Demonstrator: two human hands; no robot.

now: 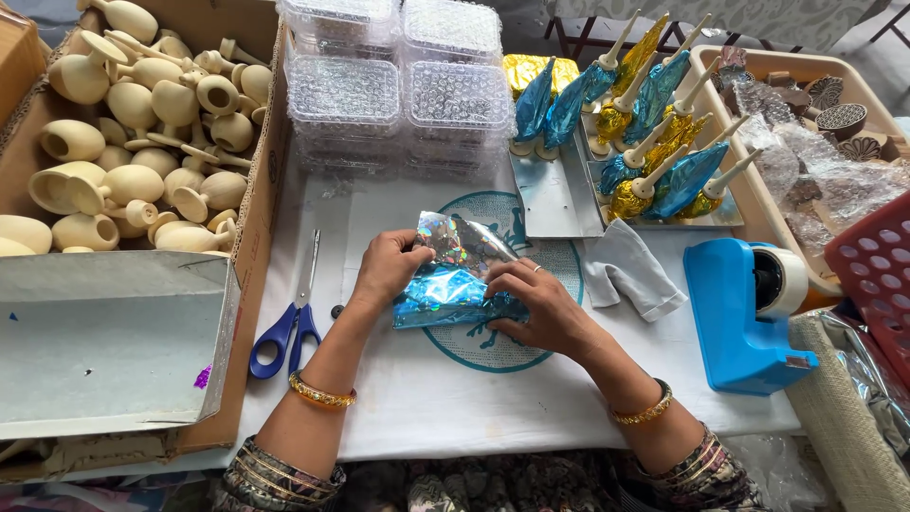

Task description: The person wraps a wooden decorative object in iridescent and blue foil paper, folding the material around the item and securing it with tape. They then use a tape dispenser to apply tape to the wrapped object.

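Your left hand point(387, 268) and right hand point(542, 305) both pinch a crinkled sheet of shiny blue foil point(453, 281) against the white-covered desk point(455, 408). Blue-handled scissors point(290, 320) lie just left of your left wrist, beside a cardboard box point(254, 218) of bare wooden pieces. A blue tape dispenser point(749, 313) stands to your right.

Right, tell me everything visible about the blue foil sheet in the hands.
The blue foil sheet is a thin, shiny holographic film, blue with a silvery rainbow sparkle on its upper flap. It looks crinkled and partly folded, bulging as if wrapped round something that cannot be seen. It lies on the white cloth over a round teal print. The left hand pinches its upper left edge; the right hand presses its lower right side with the fingertips.
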